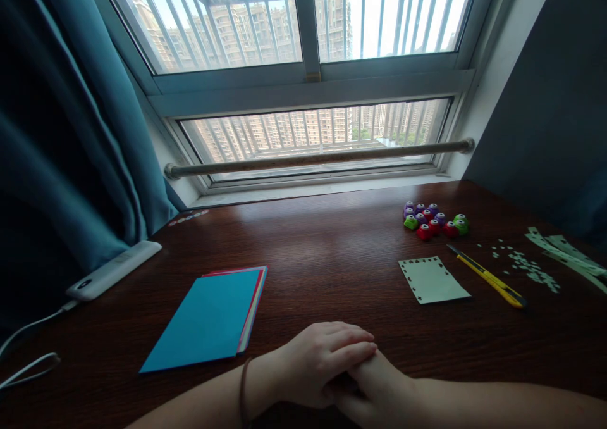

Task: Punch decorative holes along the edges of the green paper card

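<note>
My left hand (327, 354), with a brown band (244, 391) at its wrist, lies over my right hand (379, 381) at the table's near edge. Its fingers are together and folded across the back of the right. The right hand's fingers are mostly hidden beneath it. Left of the hands lies a stack of coloured paper, a blue sheet (203, 321) on top. To the right is a pale green sheet (436, 283) with small shapes punched along two edges. Beside that sheet rests a yellow utility knife (493, 283). Neither hand touches the paper or the knife.
Several purple, red and green craft punches (429, 219) cluster at the back right. Small paper bits (533, 269) and pale green strips (566, 252) lie at the right. A white power bank (114, 271) with a cable sits by the blue curtain (95, 131). A barred window (308, 87) closes the back.
</note>
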`<state>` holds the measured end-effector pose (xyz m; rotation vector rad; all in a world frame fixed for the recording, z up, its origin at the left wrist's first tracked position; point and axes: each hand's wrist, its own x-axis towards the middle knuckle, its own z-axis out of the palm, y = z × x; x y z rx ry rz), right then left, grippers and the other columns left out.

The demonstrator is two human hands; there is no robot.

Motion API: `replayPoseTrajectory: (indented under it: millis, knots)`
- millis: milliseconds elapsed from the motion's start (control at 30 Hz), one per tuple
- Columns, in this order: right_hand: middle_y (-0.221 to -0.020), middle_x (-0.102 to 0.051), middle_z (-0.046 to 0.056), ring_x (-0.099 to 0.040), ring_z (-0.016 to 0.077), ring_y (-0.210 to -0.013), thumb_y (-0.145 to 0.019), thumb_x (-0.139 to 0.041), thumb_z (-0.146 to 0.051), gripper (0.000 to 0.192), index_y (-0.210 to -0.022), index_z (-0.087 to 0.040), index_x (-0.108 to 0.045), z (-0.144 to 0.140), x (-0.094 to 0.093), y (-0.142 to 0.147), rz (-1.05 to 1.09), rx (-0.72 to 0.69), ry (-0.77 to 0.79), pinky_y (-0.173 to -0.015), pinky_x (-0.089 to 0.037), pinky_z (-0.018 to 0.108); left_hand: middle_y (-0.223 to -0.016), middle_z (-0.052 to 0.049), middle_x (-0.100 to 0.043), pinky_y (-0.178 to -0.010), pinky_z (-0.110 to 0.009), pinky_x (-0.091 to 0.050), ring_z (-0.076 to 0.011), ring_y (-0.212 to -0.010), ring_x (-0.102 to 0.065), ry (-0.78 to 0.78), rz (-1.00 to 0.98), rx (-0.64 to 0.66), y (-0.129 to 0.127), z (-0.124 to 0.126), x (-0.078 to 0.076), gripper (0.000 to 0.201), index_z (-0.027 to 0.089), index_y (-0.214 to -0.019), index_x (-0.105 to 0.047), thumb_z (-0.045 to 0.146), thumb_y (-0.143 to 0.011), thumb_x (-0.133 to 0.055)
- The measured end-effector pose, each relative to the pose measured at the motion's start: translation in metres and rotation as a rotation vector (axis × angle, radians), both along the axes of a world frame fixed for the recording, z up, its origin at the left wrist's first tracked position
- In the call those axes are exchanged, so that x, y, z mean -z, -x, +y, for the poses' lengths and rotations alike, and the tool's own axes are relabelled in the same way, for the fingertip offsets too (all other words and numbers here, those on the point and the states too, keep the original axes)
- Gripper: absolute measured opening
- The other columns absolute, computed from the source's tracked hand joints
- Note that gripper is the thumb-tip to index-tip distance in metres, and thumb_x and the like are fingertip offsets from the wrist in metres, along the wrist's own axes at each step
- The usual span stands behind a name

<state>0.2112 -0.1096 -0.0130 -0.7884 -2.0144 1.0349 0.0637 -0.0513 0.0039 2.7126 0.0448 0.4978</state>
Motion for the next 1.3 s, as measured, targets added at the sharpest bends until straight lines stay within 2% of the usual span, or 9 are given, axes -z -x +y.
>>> replayPoseTrajectory:
  millis: [267,533,933,1300]
  knots:
    - [-0.105,-0.061,0.012,-0.057,0.0208,-0.098,-0.069,-0.049,-0.01,0.04,-0.107,-0.009,-0.058,-0.0011,-0.0008,0.0009,0.012,0.019,-0.011,-0.087,-0.046,0.028,-0.119,-0.014,-0.052,-0.091,-0.035,-0.044,-0.0231,-0.105,-0.052,0.005,0.001,-0.003,-0.0008,-0.0003,-0.0013,0.058,0.013,-0.129,-0.029,0.019,-0.075,-0.049]
    - [-0.104,-0.061,0.015,-0.057,0.0213,-0.099,-0.069,-0.05,-0.01,0.039,-0.106,-0.005,-0.059,-0.0012,0.0001,0.0005,0.007,0.017,0.013,-0.087,-0.046,0.027,-0.119,-0.014,-0.051,-0.092,-0.034,-0.043,-0.0225,-0.106,-0.052,-0.004,-0.005,-0.004,-0.0005,-0.0003,-0.0002,0.059,0.013,-0.129,-0.029,0.019,-0.074,-0.05]
    - [-0.105,-0.062,0.012,-0.057,0.0202,-0.099,-0.07,-0.049,-0.012,0.038,-0.106,-0.009,-0.059,-0.0006,-0.0021,-0.0004,-0.026,0.002,0.006,-0.087,-0.046,0.028,-0.119,-0.014,-0.052,-0.091,-0.035,-0.044,-0.0224,-0.106,-0.052,-0.01,-0.001,0.0,-0.0002,-0.0001,-0.0002,0.059,0.014,-0.129,-0.028,0.019,-0.075,-0.049]
    - [-0.106,-0.061,0.014,-0.056,0.0216,-0.102,-0.069,-0.049,-0.013,0.039,-0.107,-0.007,-0.058,-0.0004,-0.0024,-0.0007,-0.042,0.006,0.017,-0.09,-0.045,0.029,-0.119,-0.014,-0.052,-0.091,-0.035,-0.044,-0.0225,-0.105,-0.052,-0.006,0.002,-0.001,-0.0006,-0.0001,-0.0003,0.059,0.014,-0.129,-0.027,0.019,-0.074,-0.049]
